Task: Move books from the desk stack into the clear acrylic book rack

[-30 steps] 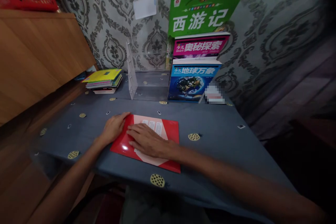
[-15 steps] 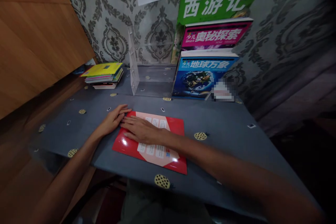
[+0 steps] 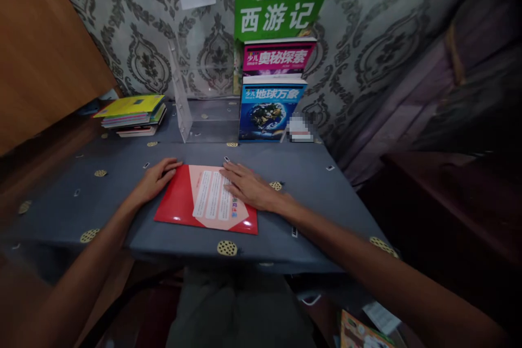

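- Table covered with a blue-grey cloth printed with yellow pineapples [image 3: 326, 187]: carries the things below; its rear edge lies along the grey damask-patterned wall [image 3: 150, 27].
- Thin, glossy red booklet with a pale pink panel and white text blocks [image 3: 199, 204]: lies flat near the middle of the table's front edge, its lower side roughly parallel to that edge.
- Left hand [image 3: 157, 178]: palm down at the booklet's upper left corner, fingers loosely extended and released; whether the fingertips press on the cover cannot be told.
- Right hand [image 3: 249, 187]: palm down over the booklet's right-hand part, fingers spread and slightly bent, grasping nothing; it hides the upper right corner.
- Clear acrylic tiered rack [image 3: 179, 100]: stands at the table's rear edge, its left-hand part transparent to the wall.
- Upright books in the rack's right-hand part, in rising tiers: a blue cover with a globe [image 3: 267, 114] in front, a magenta cover [image 3: 275, 60] behind it, a large green cover with white characters [image 3: 281, 0] above.
- Blurred pale object [image 3: 300, 129]: just right of the blue cover, near the rear right corner.
- Stack of thin books topped by a yellow cover [image 3: 132, 106]: near the rear left corner, beside a brown wooden cabinet [image 3: 49, 60].
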Action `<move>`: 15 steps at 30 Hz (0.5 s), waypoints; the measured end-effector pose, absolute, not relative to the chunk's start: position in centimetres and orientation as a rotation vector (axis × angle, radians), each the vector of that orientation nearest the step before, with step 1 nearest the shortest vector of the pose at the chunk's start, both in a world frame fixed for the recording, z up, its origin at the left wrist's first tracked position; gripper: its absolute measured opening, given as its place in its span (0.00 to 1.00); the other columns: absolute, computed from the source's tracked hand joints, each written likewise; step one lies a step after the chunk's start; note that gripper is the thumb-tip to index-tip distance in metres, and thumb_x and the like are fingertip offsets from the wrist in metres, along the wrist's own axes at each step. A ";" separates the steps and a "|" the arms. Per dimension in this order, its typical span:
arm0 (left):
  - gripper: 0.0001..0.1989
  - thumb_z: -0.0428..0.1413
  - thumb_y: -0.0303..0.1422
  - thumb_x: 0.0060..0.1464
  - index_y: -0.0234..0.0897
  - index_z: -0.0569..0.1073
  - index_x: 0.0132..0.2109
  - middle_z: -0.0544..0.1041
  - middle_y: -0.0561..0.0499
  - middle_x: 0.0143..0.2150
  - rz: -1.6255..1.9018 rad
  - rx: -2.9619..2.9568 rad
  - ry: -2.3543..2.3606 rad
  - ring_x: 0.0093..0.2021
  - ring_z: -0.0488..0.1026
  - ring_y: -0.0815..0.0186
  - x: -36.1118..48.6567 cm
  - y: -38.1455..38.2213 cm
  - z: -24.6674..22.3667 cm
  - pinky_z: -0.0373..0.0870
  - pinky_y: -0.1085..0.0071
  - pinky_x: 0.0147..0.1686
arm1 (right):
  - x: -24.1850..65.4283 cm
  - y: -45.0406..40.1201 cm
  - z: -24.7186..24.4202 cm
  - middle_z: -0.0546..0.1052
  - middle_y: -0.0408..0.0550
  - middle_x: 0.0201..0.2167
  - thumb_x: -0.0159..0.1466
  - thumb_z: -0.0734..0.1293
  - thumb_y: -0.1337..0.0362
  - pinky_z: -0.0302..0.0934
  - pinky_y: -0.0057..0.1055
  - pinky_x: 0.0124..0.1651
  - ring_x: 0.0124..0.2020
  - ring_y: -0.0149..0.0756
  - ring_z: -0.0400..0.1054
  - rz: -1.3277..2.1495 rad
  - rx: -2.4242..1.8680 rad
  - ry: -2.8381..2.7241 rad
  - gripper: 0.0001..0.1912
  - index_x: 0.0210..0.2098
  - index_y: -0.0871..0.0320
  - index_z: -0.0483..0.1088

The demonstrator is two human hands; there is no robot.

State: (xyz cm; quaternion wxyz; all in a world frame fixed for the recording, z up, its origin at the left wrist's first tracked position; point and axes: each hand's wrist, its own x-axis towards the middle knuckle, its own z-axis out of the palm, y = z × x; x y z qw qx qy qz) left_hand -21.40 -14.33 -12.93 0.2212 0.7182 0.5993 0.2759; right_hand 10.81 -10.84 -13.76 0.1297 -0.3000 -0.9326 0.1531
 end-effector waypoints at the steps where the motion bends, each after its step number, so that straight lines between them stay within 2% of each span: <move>1: 0.29 0.46 0.49 0.61 0.34 0.65 0.60 0.75 0.37 0.61 0.755 2.005 1.674 0.63 0.71 0.52 -21.3 -14.4 -12.9 0.65 0.52 0.63 | 11.2 -11.2 -13.9 0.58 0.65 0.71 0.75 0.56 0.58 0.47 0.55 0.73 0.74 0.49 0.46 0.438 -0.876 -2.696 0.27 0.68 0.66 0.59; 6: 0.29 0.44 0.47 0.63 0.32 0.65 0.63 0.72 0.36 0.64 0.645 2.188 1.715 0.65 0.69 0.52 -20.8 -15.0 -12.6 0.62 0.52 0.65 | 12.7 -13.6 -14.4 0.56 0.63 0.72 0.75 0.57 0.55 0.46 0.56 0.73 0.75 0.51 0.45 0.371 -0.952 -2.671 0.27 0.68 0.63 0.61; 10: 0.30 0.42 0.46 0.66 0.32 0.65 0.65 0.67 0.35 0.68 0.438 2.405 1.820 0.72 0.57 0.48 -19.6 -16.7 -12.3 0.50 0.40 0.69 | 14.1 -16.4 -14.1 0.58 0.60 0.72 0.75 0.57 0.54 0.47 0.55 0.73 0.74 0.49 0.46 0.352 -0.913 -2.691 0.27 0.68 0.60 0.61; 12: 0.31 0.45 0.50 0.66 0.37 0.64 0.68 0.64 0.38 0.71 0.317 2.529 1.711 0.74 0.54 0.49 -18.6 -18.4 -12.2 0.47 0.40 0.70 | 14.9 -17.9 -13.7 0.59 0.59 0.71 0.75 0.57 0.53 0.48 0.55 0.73 0.74 0.48 0.48 0.370 -0.847 -2.702 0.27 0.68 0.59 0.61; 15: 0.40 0.52 0.58 0.60 0.43 0.57 0.72 0.57 0.40 0.74 0.142 2.677 1.395 0.74 0.53 0.50 -17.2 -21.2 -12.2 0.50 0.44 0.70 | 16.0 -19.6 -13.1 0.58 0.61 0.72 0.71 0.60 0.46 0.47 0.56 0.73 0.74 0.49 0.49 0.446 -0.785 -2.754 0.34 0.69 0.60 0.59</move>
